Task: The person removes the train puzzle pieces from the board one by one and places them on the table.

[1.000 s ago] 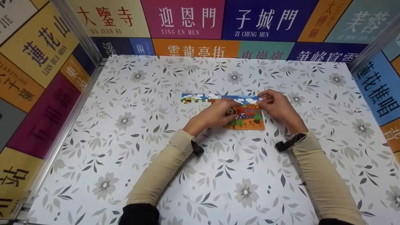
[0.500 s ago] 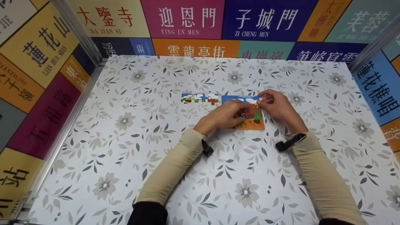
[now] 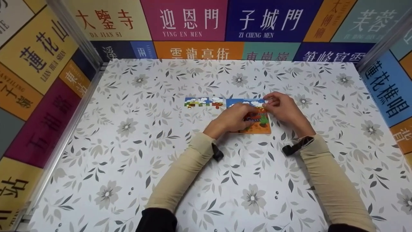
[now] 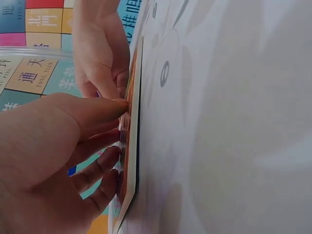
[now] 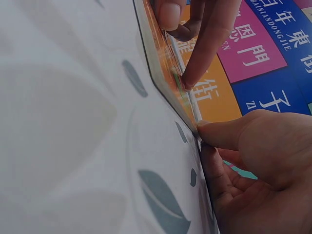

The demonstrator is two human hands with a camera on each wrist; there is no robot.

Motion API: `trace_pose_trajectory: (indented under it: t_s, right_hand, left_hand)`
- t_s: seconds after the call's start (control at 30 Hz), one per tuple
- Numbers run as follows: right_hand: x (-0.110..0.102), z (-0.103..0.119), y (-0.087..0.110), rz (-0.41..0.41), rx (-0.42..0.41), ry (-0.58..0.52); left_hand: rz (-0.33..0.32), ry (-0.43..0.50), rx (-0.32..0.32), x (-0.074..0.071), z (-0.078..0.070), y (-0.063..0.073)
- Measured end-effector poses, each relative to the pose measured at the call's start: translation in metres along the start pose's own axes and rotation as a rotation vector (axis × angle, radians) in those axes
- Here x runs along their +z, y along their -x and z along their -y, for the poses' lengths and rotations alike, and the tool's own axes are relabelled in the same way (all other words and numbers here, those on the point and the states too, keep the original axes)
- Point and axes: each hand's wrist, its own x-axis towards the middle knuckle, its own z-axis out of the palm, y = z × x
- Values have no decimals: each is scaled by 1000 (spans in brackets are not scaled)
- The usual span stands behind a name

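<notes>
spreading wide, a tabletop point(image 3: 251, 167) printed with grey flowers bears the rectangular puzzle board point(image 3: 260, 130) near its middle: thin, glossy, probably light and stiff, best held by its edges. the left hand point(image 3: 233, 117) rests bent fingertips on its face, possibly over a piece, i cannot tell; the right hand point(image 3: 281, 108) pinches the far right edge. flat, knobbed puzzle pieces point(image 3: 197, 102) lie just beside, at left.

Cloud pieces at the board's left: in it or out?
Out: in the head view the cloud pieces lie on the table, just left of the board.
</notes>
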Motion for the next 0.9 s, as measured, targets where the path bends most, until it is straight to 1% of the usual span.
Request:
trace_pose_trajectory:
  t_s: [0.17, 0.23, 0.33, 0.47, 0.67, 0.9]
  right_hand:
    - [1, 0, 0, 0, 5, -8]
    - [2, 0, -1, -3, 5, -11]
    - [2, -1, -2, -9, 2, -19]
    - [2, -1, -3, -12, -6, -16]
    - [2, -2, -3, -13, -16, 1]
    - [2, 0, -3, -16, -8, 1]
  left_hand:
    - [-14, 64, -11, 2, 1, 0]
    - [-16, 92, -22, 2, 1, -1]
    - [-14, 109, -50, 2, 1, -1]
    - [-16, 106, -68, 2, 1, -2]
    - [-49, 94, -29, 2, 1, -3]
    - [-73, 90, -35, 5, -1, -2]
